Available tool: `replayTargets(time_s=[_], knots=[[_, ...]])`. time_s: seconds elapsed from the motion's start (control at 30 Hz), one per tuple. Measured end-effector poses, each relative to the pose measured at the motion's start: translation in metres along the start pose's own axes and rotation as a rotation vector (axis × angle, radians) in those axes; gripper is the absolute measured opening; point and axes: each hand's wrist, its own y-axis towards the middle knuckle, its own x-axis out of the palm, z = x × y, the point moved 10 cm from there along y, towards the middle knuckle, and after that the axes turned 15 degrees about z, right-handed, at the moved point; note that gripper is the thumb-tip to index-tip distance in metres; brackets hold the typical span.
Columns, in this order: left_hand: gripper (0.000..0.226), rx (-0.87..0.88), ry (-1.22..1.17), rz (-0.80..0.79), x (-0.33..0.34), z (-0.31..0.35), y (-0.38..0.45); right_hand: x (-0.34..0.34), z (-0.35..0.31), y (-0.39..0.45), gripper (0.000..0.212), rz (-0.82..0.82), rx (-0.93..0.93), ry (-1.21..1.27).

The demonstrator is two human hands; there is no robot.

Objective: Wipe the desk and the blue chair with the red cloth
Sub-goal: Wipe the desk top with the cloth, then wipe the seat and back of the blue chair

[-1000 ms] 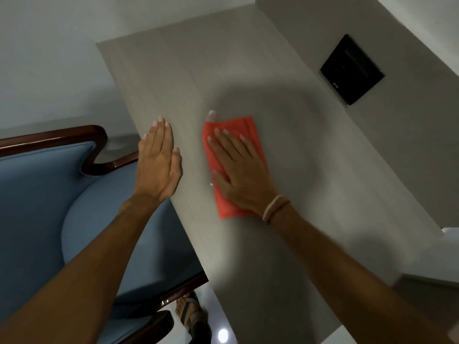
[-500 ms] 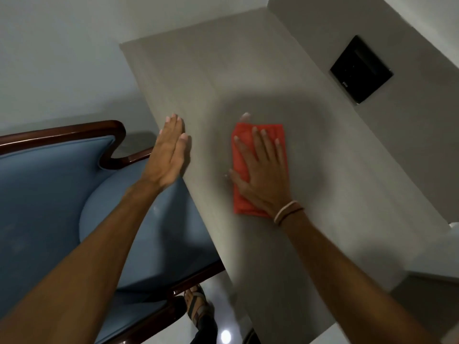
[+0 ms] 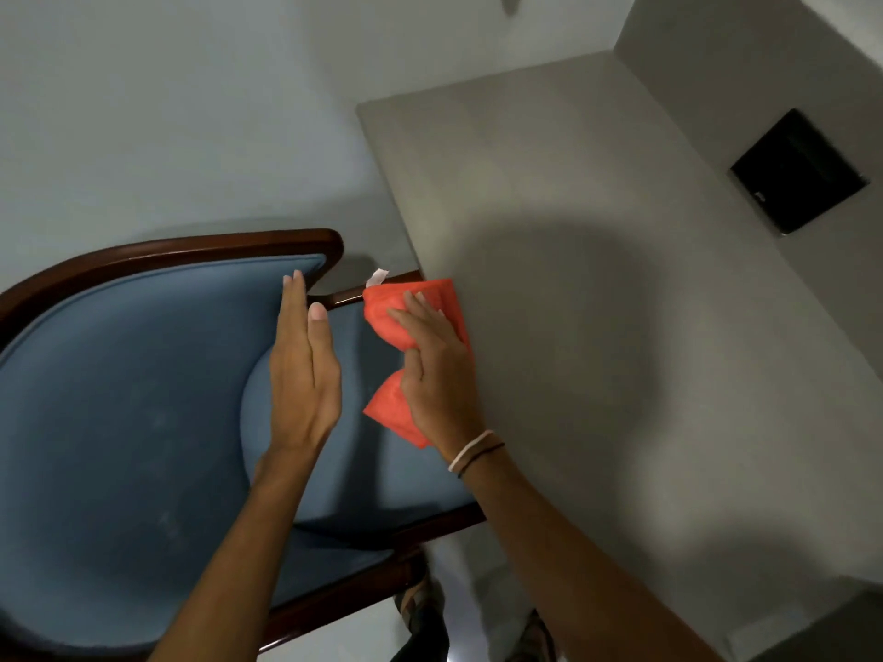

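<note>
Only red cloth (image 3: 419, 327), white tag (image 3: 377, 277) unreadable

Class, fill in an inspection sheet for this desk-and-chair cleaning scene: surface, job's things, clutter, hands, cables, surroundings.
Surface: grey desk, bare top, shadow across its middle.
Job's things: red cloth bunched at the desk's left edge, partly overhanging the blue chair; white tag at its top corner.
Clutter: nothing seen.
Hands: right hand pressing and gripping the cloth; left hand flat, open, empty, over the chair seat.
Cables: nothing seen.
Surroundings: black panel set in the wall beside the desk; pale floor; sandalled feet below.
</note>
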Motion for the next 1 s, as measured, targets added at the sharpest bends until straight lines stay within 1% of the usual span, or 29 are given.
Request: replayTargets(time_s=[0.07,0.13,0.17,0.23,0.27,0.3,0.37,0.47,0.53,0.63,0.73,0.8,0.87,0.93,1.0], knots=[[0.055,0.062,0.108,0.013,-0.016,-0.012,0.004,0.023,-0.010,-0.009,0.061,-0.022,-0.098,-0.060],[0.056,0.173,0.271,0.011,-0.030,-0.029,0.011,0.049,-0.008,-0.014,0.050,-0.009,-0.183,-0.139],[0.057,0.230,0.353,0.022,-0.038,-0.040,0.014,0.061,-0.002,-0.015,0.048,-0.009,-0.220,-0.176],[0.056,0.318,0.495,0.048,-0.053,-0.070,0.020,0.092,0.019,-0.018,0.064,-0.084,-0.272,-0.279],[0.057,0.341,0.547,0.049,-0.057,-0.088,0.022,0.108,0.032,-0.021,0.075,-0.134,-0.278,-0.350],[0.057,0.352,0.587,0.037,-0.058,-0.108,0.024,0.121,0.046,-0.026,0.080,-0.166,-0.268,-0.410],[0.058,0.344,0.626,-0.028,-0.047,-0.151,0.023,0.142,0.074,-0.035,0.074,-0.152,-0.220,-0.453],[0.058,0.359,0.672,-0.172,-0.011,-0.210,0.009,0.171,0.116,-0.043,0.060,-0.115,-0.165,-0.456],[0.064,0.366,0.703,-0.255,0.013,-0.246,-0.004,0.187,0.144,-0.046,0.066,-0.106,-0.150,-0.481],[0.080,0.299,0.738,-0.324,0.034,-0.299,-0.022,0.201,0.188,-0.053,0.063,-0.146,-0.111,-0.530],[0.082,0.222,0.769,-0.324,0.036,-0.340,-0.029,0.213,0.235,-0.062,0.066,-0.213,-0.058,-0.631],[0.073,0.186,0.783,-0.329,0.034,-0.360,-0.032,0.219,0.248,-0.058,0.072,-0.177,-0.071,-0.638],[0.064,0.191,0.777,-0.329,0.032,-0.372,-0.034,0.228,0.249,-0.047,0.073,-0.140,-0.065,-0.621],[0.057,0.236,0.774,-0.320,0.034,-0.377,-0.035,0.244,0.241,-0.034,0.073,-0.141,-0.058,-0.611],[0.055,0.267,0.755,-0.298,0.036,-0.379,-0.036,0.271,0.219,-0.032,0.073,-0.188,-0.136,-0.585]])
